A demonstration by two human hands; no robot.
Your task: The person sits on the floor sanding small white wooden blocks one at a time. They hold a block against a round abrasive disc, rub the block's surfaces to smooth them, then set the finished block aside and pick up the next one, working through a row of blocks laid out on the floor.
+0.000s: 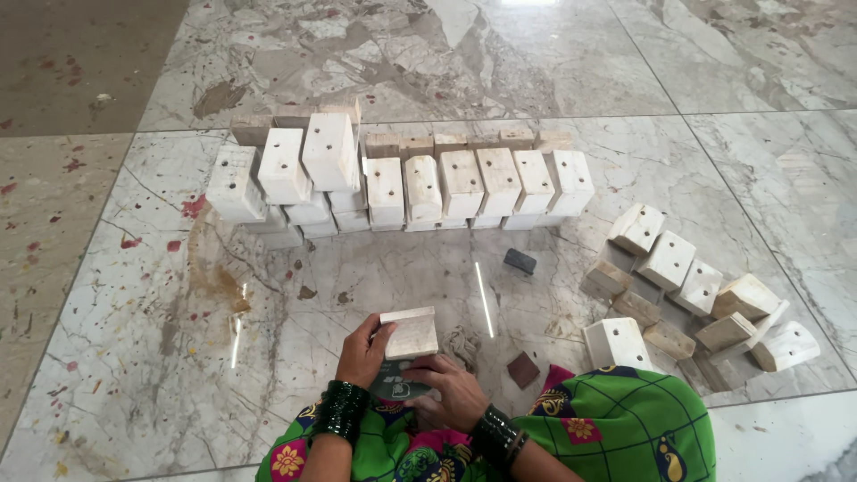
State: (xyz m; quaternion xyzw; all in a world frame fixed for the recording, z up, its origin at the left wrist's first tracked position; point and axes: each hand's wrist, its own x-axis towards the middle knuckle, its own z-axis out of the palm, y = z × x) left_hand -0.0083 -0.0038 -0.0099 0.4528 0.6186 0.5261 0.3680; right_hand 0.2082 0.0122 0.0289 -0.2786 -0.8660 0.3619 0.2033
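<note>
My left hand [362, 351] grips a pale wooden block [411, 333] by its left side, just above my lap. Under the block my right hand [449, 389] presses a dark sheet of sandpaper [395, 382] against its lower face. Both wrists wear dark green bangles. A stacked row of similar whitish wooden blocks [406, 183], each with a small hole, stands on the marble floor [375, 268] ahead of me. A looser heap of the same blocks [692, 290] lies to my right.
A small dark grey piece [520, 261] lies on the floor between the row and the heap. A reddish-brown scrap [523, 369] lies by my right knee. My green patterned clothing [616, 419] fills the bottom edge. Brown tiles [62, 134] border the marble at left.
</note>
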